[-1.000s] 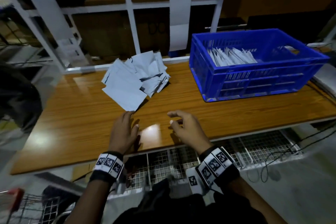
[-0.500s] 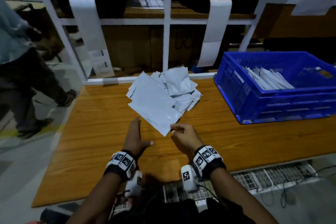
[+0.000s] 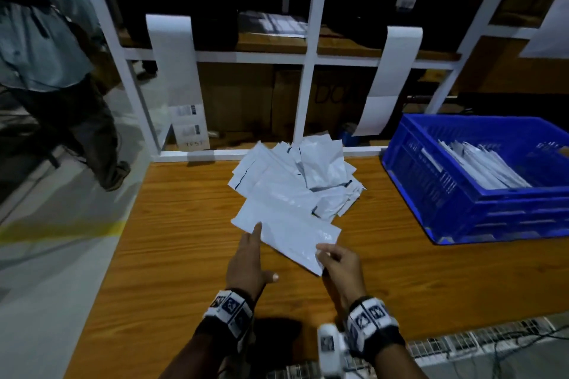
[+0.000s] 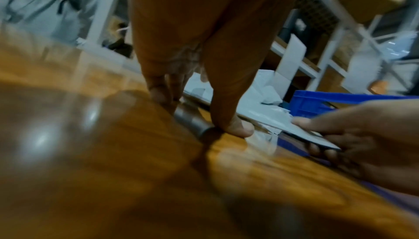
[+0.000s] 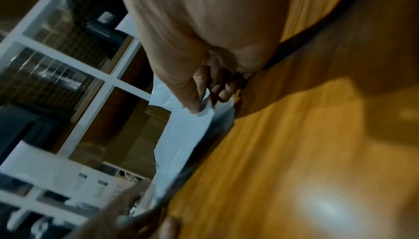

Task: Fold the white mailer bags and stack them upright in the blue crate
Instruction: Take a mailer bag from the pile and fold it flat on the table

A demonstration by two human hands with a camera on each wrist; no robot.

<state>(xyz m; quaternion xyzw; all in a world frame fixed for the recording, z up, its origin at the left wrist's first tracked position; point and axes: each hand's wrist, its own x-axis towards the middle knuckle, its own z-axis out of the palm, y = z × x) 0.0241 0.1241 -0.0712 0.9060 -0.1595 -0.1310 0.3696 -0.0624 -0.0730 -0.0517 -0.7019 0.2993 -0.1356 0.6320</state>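
Compared with half a second earlier, the right hand [image 3: 340,264] now pinches the near corner of the front mailer bag [image 3: 289,232], lifted off the table [image 3: 172,255]; the left hand [image 3: 248,258], fingers straight, touches its left edge. Folded bags [image 3: 480,168] stand in the blue crate [image 3: 462,212]. A sheet [image 3: 192,129] behind reads "TEST".

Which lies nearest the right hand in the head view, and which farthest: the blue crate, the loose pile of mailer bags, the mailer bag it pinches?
1. mailer bag, pinched at its near corner by the right hand.
2. loose pile, behind, mid-table.
3. blue crate, far right.
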